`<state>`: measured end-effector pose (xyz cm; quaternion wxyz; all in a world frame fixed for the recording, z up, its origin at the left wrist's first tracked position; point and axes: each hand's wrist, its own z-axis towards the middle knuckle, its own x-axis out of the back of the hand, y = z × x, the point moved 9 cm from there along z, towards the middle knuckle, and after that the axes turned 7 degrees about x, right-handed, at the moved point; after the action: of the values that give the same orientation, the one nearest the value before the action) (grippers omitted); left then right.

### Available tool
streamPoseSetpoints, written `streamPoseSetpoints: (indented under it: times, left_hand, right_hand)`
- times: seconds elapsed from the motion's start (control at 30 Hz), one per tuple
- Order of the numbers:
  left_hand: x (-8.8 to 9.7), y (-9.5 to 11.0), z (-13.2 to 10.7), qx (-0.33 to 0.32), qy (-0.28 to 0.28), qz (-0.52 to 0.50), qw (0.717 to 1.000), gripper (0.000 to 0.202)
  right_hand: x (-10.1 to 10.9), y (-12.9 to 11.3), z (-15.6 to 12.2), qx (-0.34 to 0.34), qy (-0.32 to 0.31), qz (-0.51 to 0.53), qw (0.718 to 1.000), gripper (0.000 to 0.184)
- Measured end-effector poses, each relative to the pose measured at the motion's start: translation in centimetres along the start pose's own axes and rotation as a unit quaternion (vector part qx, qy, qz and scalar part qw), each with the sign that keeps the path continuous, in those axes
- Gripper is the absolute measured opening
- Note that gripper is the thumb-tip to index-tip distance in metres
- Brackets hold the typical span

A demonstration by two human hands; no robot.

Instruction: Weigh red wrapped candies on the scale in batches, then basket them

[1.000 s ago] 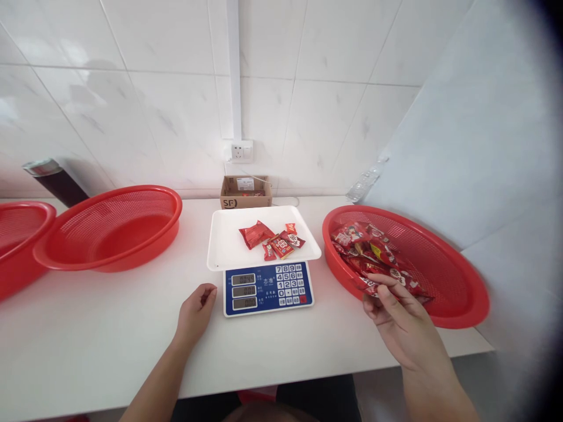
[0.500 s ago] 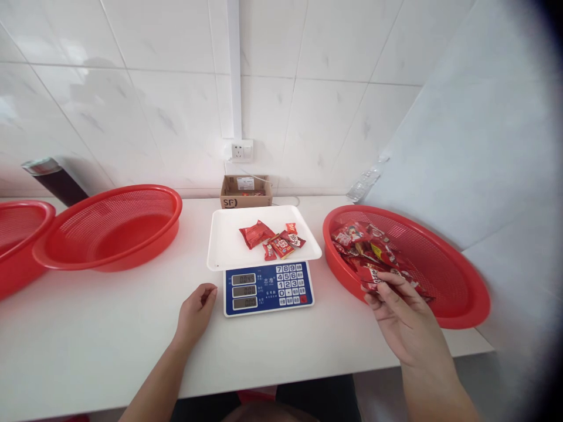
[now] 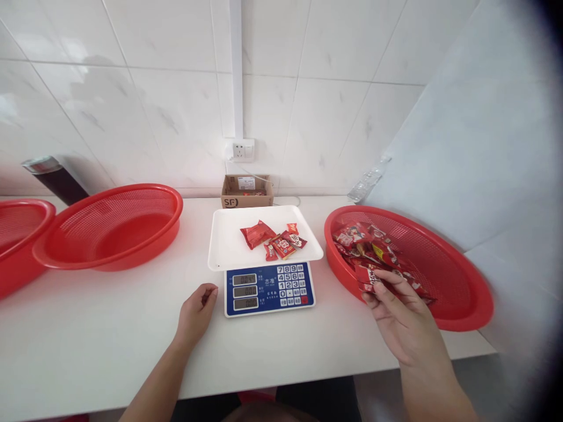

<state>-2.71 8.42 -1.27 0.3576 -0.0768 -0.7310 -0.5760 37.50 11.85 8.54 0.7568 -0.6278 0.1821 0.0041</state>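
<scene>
My right hand [image 3: 400,313] pinches a small red snack packet [image 3: 366,278] between thumb and fingers, over the near rim of the right red basket [image 3: 461,278]. Inside that basket lies a heap of red snack packets [image 3: 378,246]. My left hand [image 3: 197,310] rests on the table with its fingers curled in, just left of the scale; nothing shows in it. The digital scale [image 3: 270,287] has a blue panel with lit displays and a keypad. On its white tray [image 3: 226,234] lie several red snack packets [image 3: 281,244] of different sizes.
Two more red baskets stand at the left: a tilted one [image 3: 152,202] and one cut off by the frame [image 3: 26,275]. A dark flask [image 3: 61,181] leans behind them. A cardboard box [image 3: 246,201] sits behind the scale; a clear plastic bottle [image 3: 368,180] lies against the wall.
My right hand has turned the red packet slightly, so more of it shows. The left hand and the packets on the tray stay as they were.
</scene>
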Motion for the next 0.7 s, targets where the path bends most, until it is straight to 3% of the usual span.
streamPoseSetpoints:
  times: [0.7]
  left_hand:
    - [0.11, 0.29, -0.19, 0.010, -0.005, 0.004, 1.000, 0.026]
  right_hand:
    - [0.62, -0.16, 0.04, 0.002, 0.006, 0.011, 1.000, 0.033]
